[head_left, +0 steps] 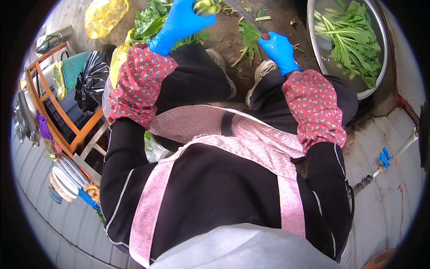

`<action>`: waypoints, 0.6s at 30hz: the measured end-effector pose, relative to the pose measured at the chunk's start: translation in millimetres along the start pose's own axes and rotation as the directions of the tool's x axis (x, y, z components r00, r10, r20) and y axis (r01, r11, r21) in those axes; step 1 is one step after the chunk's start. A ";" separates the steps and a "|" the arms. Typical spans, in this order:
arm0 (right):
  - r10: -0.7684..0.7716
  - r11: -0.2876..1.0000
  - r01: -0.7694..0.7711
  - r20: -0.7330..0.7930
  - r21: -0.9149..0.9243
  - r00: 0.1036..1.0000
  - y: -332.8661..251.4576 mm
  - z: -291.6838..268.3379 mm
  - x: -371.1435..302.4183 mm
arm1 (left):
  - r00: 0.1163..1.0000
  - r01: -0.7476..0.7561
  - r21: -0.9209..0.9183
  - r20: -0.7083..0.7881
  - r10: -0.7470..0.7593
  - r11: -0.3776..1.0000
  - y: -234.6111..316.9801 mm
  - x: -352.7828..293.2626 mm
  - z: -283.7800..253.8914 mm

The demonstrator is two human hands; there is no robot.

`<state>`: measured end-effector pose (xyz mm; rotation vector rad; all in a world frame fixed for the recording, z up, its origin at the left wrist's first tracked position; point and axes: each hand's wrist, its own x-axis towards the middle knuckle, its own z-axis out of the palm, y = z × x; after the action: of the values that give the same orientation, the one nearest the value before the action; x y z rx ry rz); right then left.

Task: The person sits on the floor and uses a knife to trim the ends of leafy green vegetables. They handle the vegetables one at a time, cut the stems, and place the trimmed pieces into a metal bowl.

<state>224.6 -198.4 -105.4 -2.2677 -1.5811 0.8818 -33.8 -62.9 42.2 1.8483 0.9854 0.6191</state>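
Observation:
My left hand [182, 21], in a blue glove, is closed round the pale green stem end of a leafy vegetable [207, 7] at the top edge. Its leaves partly merge with the greens [150, 20] beside my left wrist. In my right hand [279, 51], also gloved in blue, is the handle of a knife [247, 17]. The blade slants up and left toward the stem end; whether it touches cannot be made out. Below the blade, loose leaves [249, 39] lie on the ground between my shoes.
At right stands a metal basin [380, 78] with leafy greens [354, 42] in water. Yellow plastic bags [105, 18] lie at upper left. An orange wooden frame [58, 119] and a black plastic bag [92, 80] are left of me. A pipe [405, 143] runs along the right.

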 end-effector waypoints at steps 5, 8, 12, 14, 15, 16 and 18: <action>-0.084 0.987 0.080 -0.027 -0.139 0.996 32.7 51.9 21.4 | 0.993 -0.116 -0.118 0.001 0.117 0.986 -9.0 0.9 5.4; -0.097 0.959 0.095 0.005 -0.266 0.995 28.6 47.0 31.5 | 0.991 -0.029 -0.457 0.101 0.085 0.889 -14.3 2.5 0.0; -0.181 0.901 0.202 -0.091 0.384 0.979 -55.2 -14.6 26.1 | 0.987 0.134 -0.656 0.157 -0.039 0.743 -22.8 6.1 2.4; -0.214 0.735 0.260 -0.149 0.626 0.965 -111.1 -54.5 15.7 | 0.981 0.193 -0.750 0.152 -0.119 0.633 -26.2 10.2 13.0; -0.172 0.719 0.260 -0.198 0.645 0.965 -139.3 -63.6 3.4 | 0.975 0.221 -0.788 0.158 -0.159 0.575 -27.4 12.8 18.6; -0.072 0.712 0.229 -0.255 0.664 0.964 -168.2 -63.9 -15.9 | 0.982 0.189 -0.830 0.159 -0.102 0.525 -28.6 15.3 23.4; -0.168 0.534 0.017 0.086 0.845 0.982 -167.8 -96.3 -5.8 | 0.962 0.261 -0.869 0.196 -0.191 0.421 -30.5 18.0 31.5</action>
<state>152.0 -125.3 58.5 -1.4020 -0.9330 1.4277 -11.7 -55.6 1.0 0.7380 0.6199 0.7092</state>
